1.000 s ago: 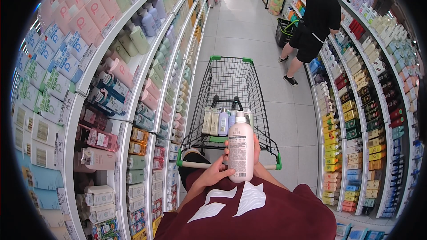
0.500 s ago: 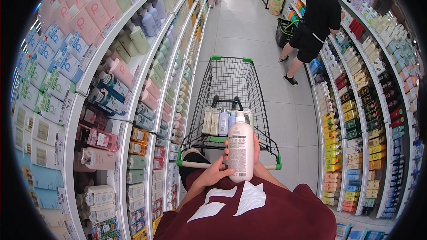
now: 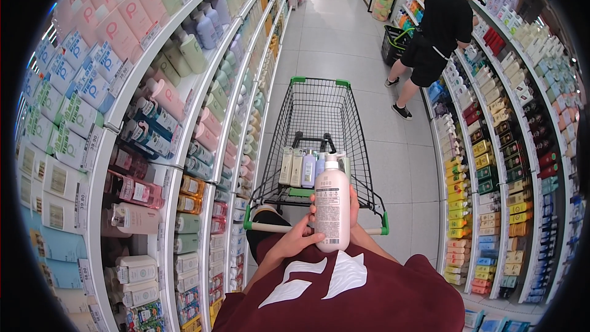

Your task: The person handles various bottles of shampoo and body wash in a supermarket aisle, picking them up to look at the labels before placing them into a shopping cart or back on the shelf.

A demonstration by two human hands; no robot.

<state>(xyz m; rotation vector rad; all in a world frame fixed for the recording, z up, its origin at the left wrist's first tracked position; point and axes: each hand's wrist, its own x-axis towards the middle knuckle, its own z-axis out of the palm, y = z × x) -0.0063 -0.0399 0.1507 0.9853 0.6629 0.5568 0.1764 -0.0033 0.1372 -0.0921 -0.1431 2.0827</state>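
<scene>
The aisle is edged by the left shelves (image 3: 108,166) and right shelves (image 3: 472,227); a wire cart (image 3: 322,104) is set close along the left ones. Wider room is left on the tiled floor (image 3: 387,166) at the cart's right — narrowed farther up by a person in black (image 3: 445,18). A pale pink pump bottle (image 3: 332,215) is held upright between both hands, before the cart handle (image 3: 279,229). Its left side is pressed by the left hand's (image 3: 297,238) fingers; its right side is cupped by the right hand (image 3: 354,206) — partly hidden behind it.
</scene>
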